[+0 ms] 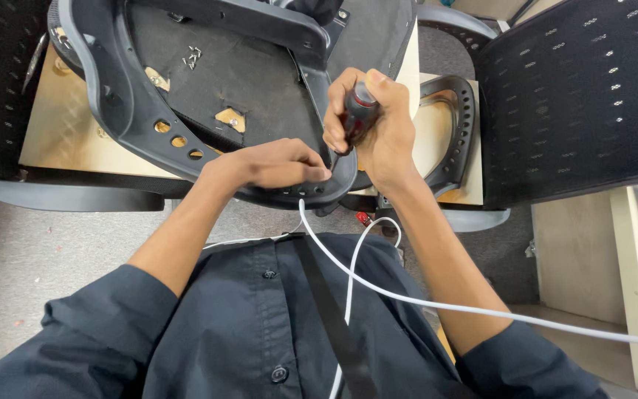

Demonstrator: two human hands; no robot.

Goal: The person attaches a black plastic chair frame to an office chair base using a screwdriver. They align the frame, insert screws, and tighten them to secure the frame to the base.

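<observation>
An upturned black chair seat [230, 70] with a grey plastic rim [123, 111] lies on a wooden board. My right hand [374, 122] grips a screwdriver with a red and black handle [359, 111], its tip pointing down at the rim's near edge. There my left hand [275, 162] rests on the rim, fingers pinched right beside the screwdriver tip. What the fingers pinch is hidden. Several small screws [193, 55] lie loose on the black underside.
A black mesh chair back [577, 96] stands at right, and a curved black armrest piece [459, 125] lies beside the seat. A white cable [407, 295] runs across my dark shirt. The floor is grey carpet [23, 251], and a pale cabinet [577, 266] stands at lower right.
</observation>
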